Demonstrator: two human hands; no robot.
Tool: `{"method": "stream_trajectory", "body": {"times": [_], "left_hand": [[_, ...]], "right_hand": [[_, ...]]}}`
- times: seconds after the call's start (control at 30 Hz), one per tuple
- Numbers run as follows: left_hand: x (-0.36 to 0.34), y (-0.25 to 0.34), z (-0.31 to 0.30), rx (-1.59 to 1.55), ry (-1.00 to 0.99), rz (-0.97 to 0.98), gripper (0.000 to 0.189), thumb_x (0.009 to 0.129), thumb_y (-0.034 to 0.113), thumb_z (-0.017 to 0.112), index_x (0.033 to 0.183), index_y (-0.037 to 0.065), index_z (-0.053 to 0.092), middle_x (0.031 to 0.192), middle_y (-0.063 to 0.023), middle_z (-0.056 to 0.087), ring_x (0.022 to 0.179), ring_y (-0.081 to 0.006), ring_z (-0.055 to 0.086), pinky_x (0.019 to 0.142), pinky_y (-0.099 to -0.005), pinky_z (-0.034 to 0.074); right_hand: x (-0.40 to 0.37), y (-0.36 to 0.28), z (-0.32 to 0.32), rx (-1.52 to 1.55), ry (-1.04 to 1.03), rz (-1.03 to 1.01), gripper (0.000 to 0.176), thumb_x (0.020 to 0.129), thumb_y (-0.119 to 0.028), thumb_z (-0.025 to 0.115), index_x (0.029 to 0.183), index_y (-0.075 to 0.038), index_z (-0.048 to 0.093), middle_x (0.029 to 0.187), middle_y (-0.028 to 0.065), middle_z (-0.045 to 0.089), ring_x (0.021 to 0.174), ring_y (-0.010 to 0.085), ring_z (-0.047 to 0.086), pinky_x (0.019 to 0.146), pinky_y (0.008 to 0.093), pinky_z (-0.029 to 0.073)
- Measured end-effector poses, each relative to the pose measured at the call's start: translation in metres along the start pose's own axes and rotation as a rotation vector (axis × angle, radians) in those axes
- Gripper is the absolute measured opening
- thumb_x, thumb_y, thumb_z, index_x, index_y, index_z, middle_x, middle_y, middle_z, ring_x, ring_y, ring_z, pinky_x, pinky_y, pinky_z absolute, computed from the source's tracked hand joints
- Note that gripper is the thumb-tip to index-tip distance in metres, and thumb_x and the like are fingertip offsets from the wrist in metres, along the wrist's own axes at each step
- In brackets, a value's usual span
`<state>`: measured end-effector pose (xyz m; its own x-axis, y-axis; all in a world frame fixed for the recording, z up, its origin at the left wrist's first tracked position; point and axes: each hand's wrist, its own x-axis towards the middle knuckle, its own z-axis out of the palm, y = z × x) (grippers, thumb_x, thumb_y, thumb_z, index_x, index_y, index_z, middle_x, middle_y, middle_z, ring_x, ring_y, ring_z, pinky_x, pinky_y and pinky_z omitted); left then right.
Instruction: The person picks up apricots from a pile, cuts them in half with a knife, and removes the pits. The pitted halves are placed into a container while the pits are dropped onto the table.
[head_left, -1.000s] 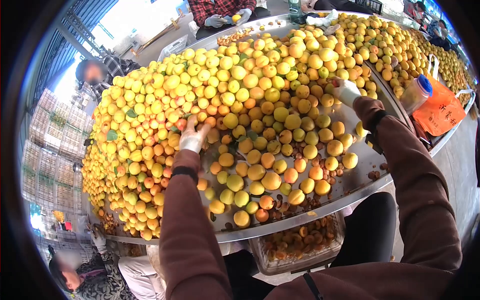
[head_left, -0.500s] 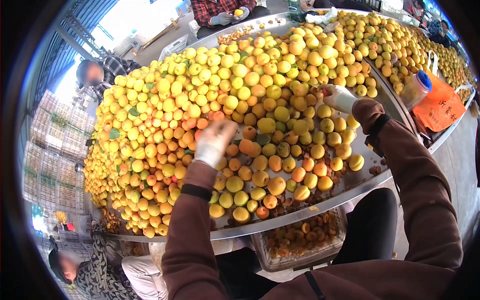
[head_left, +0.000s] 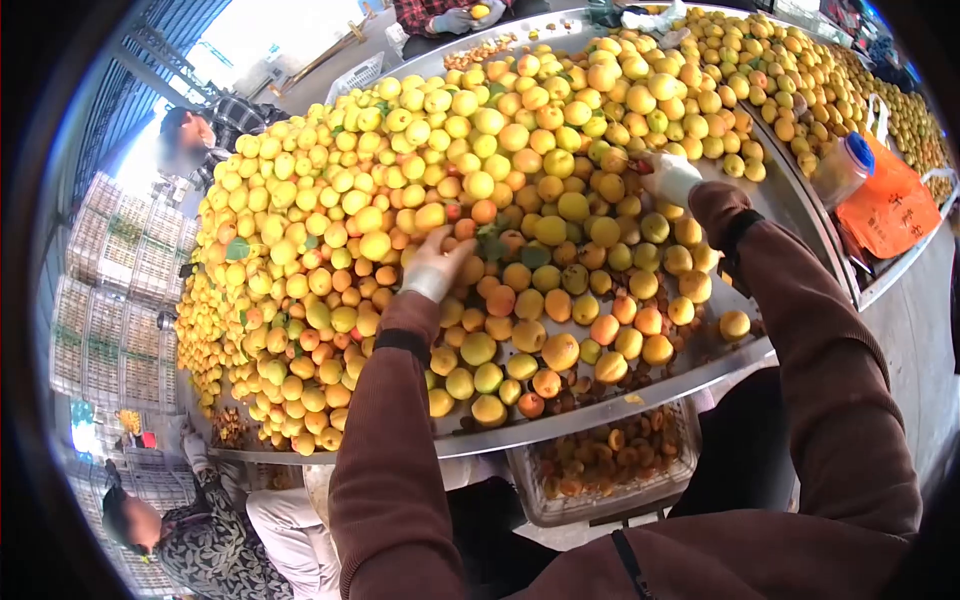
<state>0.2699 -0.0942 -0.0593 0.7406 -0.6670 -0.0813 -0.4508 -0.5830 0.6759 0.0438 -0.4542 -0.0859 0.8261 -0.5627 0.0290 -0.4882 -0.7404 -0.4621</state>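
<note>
Fruit (head_left: 484, 211) just beyond our half-open left hand (head_left: 436, 266) must be light, bruisable, best held round its sides; our right hand (head_left: 672, 180) holds what, we cannot tell.

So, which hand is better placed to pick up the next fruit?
Probably the left hand: it reaches into the fruit, while the right hand seems to hold something red.

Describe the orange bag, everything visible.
The orange bag looks like thin, glossy plastic, creased, with small dark printed characters and white handles, one looping upward. It sits slumped at the metal table's right end, in front of heaped apricots. A clear jar with a blue lid tilts beside it, contact unclear. Neither the left hand nor right hand touches it. Contents hidden.
</note>
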Motion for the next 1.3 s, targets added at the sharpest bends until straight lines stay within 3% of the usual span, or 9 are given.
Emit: {"method": "stream_trajectory", "body": {"times": [0.27,0.33,0.4,0.5,0.67,0.87,1.07,1.17,1.3], "left_hand": [[-0.052,0.025,0.039,-0.042,-0.215,0.051,0.077,0.081,0.058,0.063,0.14,0.011,0.048,0.123,-0.0188,0.061,0.116,-0.031,0.058,0.099,-0.0341,0.043],[-0.057,0.028,0.036,0.153,-0.322,0.353,0.073,0.083,0.054,0.062,0.141,0.012,0.046,0.124,-0.0196,0.061,0.116,-0.0312,0.058,0.099,-0.0338,0.043],[-0.079,0.055,0.021,-0.257,-0.35,0.234,0.06,0.089,0.046,0.059,0.14,0.016,0.048,0.123,-0.0193,0.062,0.113,-0.0311,0.061,0.094,-0.0341,0.046],[-0.115,0.082,0.014,0.228,0.147,0.288,0.042,0.084,0.036,0.065,0.119,0.012,0.064,0.106,-0.0169,0.066,0.093,-0.0307,0.066,0.083,-0.0381,0.052],[-0.135,0.074,0.04,0.534,0.116,0.33,0.033,0.08,0.031,0.066,0.108,0.015,0.067,0.112,-0.0146,0.058,0.105,-0.0308,0.06,0.086,-0.041,0.052],[-0.136,0.093,0.061,0.757,-0.11,0.218,0.056,0.077,0.032,0.074,0.124,0.009,0.054,0.127,-0.0182,0.051,0.111,-0.0341,0.058,0.091,-0.0415,0.05],[-0.141,0.068,0.07,0.635,0.089,0.298,0.05,0.081,0.026,0.07,0.123,0.006,0.053,0.116,-0.018,0.058,0.1,-0.0309,0.062,0.083,-0.0408,0.053],[-0.17,0.089,0.061,-0.969,-0.046,-0.074,0.038,0.089,0.02,0.059,0.124,0.005,0.055,0.098,-0.0106,0.062,0.075,-0.0165,0.06,0.065,-0.0312,0.05],[-0.239,0.125,0.06,-1.492,-0.172,-0.157,0.029,0.098,0.024,0.053,0.123,0.009,0.057,0.101,-0.0037,0.064,0.086,-0.0149,0.063,0.071,-0.0286,0.051]], "right_hand": [[-0.041,-0.016,-0.016,-0.066,-0.13,0.074,0.038,0.084,-0.027,0.057,0.119,-0.014,0.061,0.1,0.0199,0.067,0.094,0.0372,0.063,0.081,0.0418,0.05],[-0.059,-0.026,-0.023,0.012,-0.046,0.028,0.035,0.084,-0.027,0.057,0.115,-0.013,0.062,0.097,0.0204,0.067,0.092,0.0384,0.063,0.08,0.0425,0.05],[-0.076,-0.036,-0.04,-0.03,-0.007,0.031,0.031,0.083,-0.027,0.057,0.11,-0.012,0.062,0.095,0.0196,0.067,0.09,0.0386,0.063,0.078,0.0433,0.05],[-0.11,-0.039,-0.046,0.022,0.299,-0.15,0.023,0.085,-0.024,0.057,0.103,-0.01,0.059,0.087,0.0194,0.065,0.083,0.0405,0.062,0.072,0.0457,0.049],[-0.175,-0.073,-0.041,0.141,0.355,-0.094,0.023,0.084,-0.026,0.062,0.096,-0.007,0.058,0.081,0.0212,0.064,0.082,0.0406,0.063,0.07,0.0442,0.05],[-0.261,-0.148,-0.051,0.703,-0.085,0.099,0.027,0.092,-0.03,0.063,0.095,-0.005,0.054,0.068,0.0072,0.057,0.06,0.0154,0.054,0.057,0.031,0.046],[-0.283,-0.147,0.017,0.711,0.031,-0.049,0.028,0.094,-0.033,0.059,0.095,-0.006,0.053,0.079,0.0035,0.048,0.074,0.011,0.047,0.066,0.0303,0.043],[-0.307,-0.165,-0.005,1.158,-0.128,-0.101,0.029,0.098,-0.032,0.053,0.104,-0.004,0.052,0.081,0.0015,0.055,0.074,0.0091,0.054,0.066,0.0258,0.046],[-0.321,-0.181,-0.021,1.157,-0.208,-0.157,0.034,0.102,-0.036,0.046,0.108,-0.004,0.053,0.085,-0.001,0.051,0.078,0.0093,0.052,0.07,0.0272,0.046]]}}
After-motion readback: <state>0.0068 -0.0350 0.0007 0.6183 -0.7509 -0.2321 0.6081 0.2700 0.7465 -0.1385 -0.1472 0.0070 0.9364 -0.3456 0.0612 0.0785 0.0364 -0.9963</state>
